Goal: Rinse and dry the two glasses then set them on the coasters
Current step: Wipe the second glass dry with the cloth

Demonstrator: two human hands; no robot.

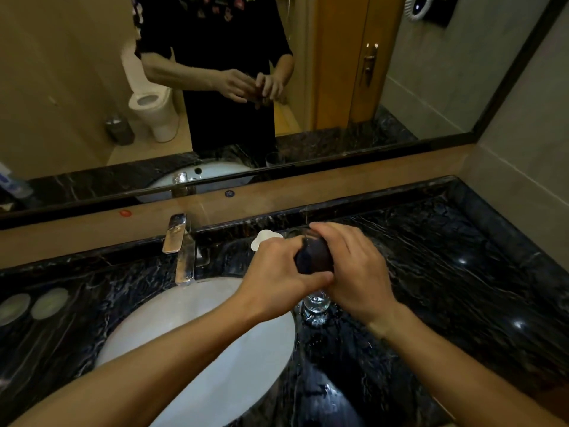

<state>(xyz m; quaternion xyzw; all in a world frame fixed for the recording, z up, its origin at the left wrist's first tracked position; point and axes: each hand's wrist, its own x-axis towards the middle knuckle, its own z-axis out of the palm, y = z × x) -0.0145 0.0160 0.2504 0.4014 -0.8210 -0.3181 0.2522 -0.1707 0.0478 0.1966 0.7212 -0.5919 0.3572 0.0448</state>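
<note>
Both hands meet above the counter, just right of the sink. My right hand point(354, 266) curls round a clear glass point(303, 234), of which only the far edge shows. My left hand point(277, 272) grips a dark cloth point(314, 257) bunched against that glass, thumb pressed across it. A second clear glass point(317, 303) stands upright on the wet counter right below my hands, partly hidden by them. Two round grey coasters point(49, 303) lie side by side on the counter at far left.
The white oval sink point(197, 334) is set in a black marble counter point(462, 272), with a chrome tap point(181, 248) behind it. A small white object point(264, 237) lies beyond my left hand. A mirror runs along the wall behind. Water lies on the counter near the sink.
</note>
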